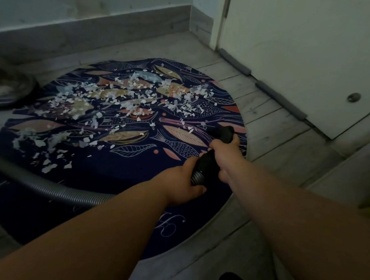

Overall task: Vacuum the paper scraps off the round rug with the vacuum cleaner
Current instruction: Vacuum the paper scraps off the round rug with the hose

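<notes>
2 bare forearms reach forward from the lower edge. The left hand [184,183] curls its fingers round the ribbed grey hose [47,184] just where it joins the smooth black handle [208,160]. The right hand [226,155], just ahead, wraps its fingers round that handle, whose blunt end hangs over the right part of the round rug [124,164]. The hose bends away leftward across the rug's near side. The rug is flat, dark navy, printed with fish and leaves. Torn white paper scraps [126,93] lie thick across its middle and far-left part. Beyond lie pale plank floor [277,145], a grey baseboard [89,30] and a white door [304,49] with a grey padded strip [279,100] along its foot.
</notes>
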The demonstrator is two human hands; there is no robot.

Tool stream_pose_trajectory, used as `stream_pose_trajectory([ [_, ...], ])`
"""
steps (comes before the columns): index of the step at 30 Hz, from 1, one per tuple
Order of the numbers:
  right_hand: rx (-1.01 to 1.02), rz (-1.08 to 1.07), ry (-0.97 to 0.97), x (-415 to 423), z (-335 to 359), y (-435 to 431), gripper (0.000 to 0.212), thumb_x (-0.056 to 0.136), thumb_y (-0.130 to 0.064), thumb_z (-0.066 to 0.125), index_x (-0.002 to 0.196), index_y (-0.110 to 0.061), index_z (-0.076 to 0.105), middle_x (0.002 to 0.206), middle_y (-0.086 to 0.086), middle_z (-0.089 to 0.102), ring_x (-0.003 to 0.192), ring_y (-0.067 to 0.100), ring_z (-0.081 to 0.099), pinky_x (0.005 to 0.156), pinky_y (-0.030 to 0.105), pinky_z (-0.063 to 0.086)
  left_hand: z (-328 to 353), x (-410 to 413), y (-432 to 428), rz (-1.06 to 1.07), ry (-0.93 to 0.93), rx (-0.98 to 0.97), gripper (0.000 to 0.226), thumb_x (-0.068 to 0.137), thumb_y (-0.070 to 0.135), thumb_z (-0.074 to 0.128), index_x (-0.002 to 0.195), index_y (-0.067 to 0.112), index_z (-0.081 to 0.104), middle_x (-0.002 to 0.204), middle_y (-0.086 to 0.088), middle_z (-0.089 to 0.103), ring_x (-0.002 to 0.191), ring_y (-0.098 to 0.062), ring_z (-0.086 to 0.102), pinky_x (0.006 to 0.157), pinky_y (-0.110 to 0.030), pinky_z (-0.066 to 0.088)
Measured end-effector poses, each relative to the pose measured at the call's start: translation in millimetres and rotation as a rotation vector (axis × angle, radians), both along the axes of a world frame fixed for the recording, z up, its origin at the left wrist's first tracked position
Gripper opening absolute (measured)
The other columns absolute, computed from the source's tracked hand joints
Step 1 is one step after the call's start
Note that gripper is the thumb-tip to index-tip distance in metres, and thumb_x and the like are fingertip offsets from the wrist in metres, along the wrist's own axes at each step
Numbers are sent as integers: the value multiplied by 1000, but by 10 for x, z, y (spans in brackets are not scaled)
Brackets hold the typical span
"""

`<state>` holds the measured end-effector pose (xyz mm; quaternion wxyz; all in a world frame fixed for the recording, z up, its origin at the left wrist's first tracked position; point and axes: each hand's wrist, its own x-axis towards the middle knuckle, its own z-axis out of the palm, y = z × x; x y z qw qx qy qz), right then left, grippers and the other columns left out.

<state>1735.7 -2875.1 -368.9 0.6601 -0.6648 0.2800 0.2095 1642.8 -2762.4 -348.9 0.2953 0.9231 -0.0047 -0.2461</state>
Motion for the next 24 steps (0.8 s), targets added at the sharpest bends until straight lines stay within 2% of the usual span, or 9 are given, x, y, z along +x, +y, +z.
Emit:
stream_pose_trajectory([
  [3, 14, 9, -3, -19, -17, 32, 92, 89, -11, 57, 148, -60, 6, 130, 21, 56, 101, 38, 64, 83, 57, 57, -34, -24, 39, -3, -13, 7, 83, 89, 44, 58, 149, 29, 3, 125, -9, 54, 106, -23, 56, 80, -24, 39],
  [7, -22, 102, -20, -9, 6, 47, 87, 94, -14, 54, 152, -54, 3, 128, 16, 55, 98, 34, 62, 83, 51, 58, -36, -51, 78, 12, -51, 22, 80, 89, 44, 58, 148, 27, 7, 120, -10, 57, 102, -24, 58, 80, -27, 43],
  [13, -23, 212, -4, -52, 36, 206, 85, 97, -16, 52, 154, -50, -1, 137, 13, 47, 106, 36, 59, 92, 56, 54, -30, -164, 196, 61, -35, 38, 80, 88, 44, 60, 147, 26, 9, 119, -9, 58, 100, -23, 58, 77, -27, 42],
  [16, -31, 258, -21, -75, 42, 275, 84, 98, -15, 51, 155, -47, -1, 139, 3, 41, 102, 33, 57, 94, 54, 54, -13, -212, 269, 76, -32, 48, 78, 87, 45, 61, 145, 28, 12, 115, -8, 59, 94, -22, 59, 77, -29, 45],
  [20, -36, 277, 4, -92, 69, 376, 84, 98, -16, 52, 154, -49, 0, 139, 14, 45, 102, 35, 58, 89, 51, 55, 28, -250, 327, 90, -17, 56, 81, 85, 44, 63, 145, 27, 11, 114, -7, 58, 89, -18, 56, 74, -28, 44],
  [24, -50, 310, 19, -121, 71, 478, 85, 96, -19, 54, 154, -51, 1, 132, 15, 48, 101, 34, 58, 90, 52, 55, 60, -300, 394, 97, -11, 82, 80, 86, 42, 63, 145, 27, 11, 113, -6, 58, 87, -17, 55, 74, -28, 44],
])
